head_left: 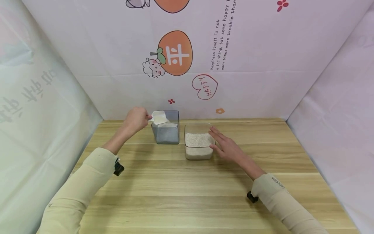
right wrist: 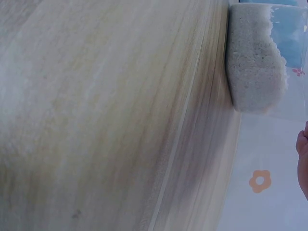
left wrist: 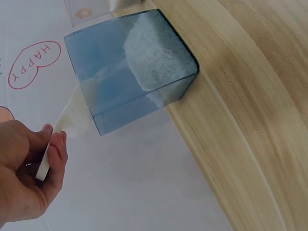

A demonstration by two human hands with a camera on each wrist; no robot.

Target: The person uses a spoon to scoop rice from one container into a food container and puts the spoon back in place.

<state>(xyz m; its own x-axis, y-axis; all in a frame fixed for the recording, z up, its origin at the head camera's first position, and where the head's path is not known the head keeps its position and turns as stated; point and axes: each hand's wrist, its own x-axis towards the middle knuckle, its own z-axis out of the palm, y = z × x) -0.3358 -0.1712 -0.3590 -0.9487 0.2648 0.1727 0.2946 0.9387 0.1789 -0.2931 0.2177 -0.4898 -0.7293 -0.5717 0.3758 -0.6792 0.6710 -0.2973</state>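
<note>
My left hand point(head_left: 136, 119) grips the handle of a white scoop point(head_left: 159, 117), pinched between thumb and fingers in the left wrist view. The scoop is tilted at the rim of a blue-tinted clear container point(head_left: 167, 136). Inside that container, white rice point(left wrist: 156, 50) is heaped, and a whitish streak runs toward it from the scoop. A second, colourless clear container point(head_left: 200, 152) stands to the right, partly filled with rice point(head_left: 199, 139). My right hand point(head_left: 226, 146) rests its extended fingers at this container's right side; only a bit of it shows in the right wrist view.
Both containers stand near the back of a wooden table point(head_left: 187, 191), close to a white printed backdrop point(head_left: 248, 91). White sheets point(head_left: 344, 97) hang at either side. A dark wrist camera point(head_left: 118, 167) sits by the left cuff, another point(head_left: 252, 197) by the right.
</note>
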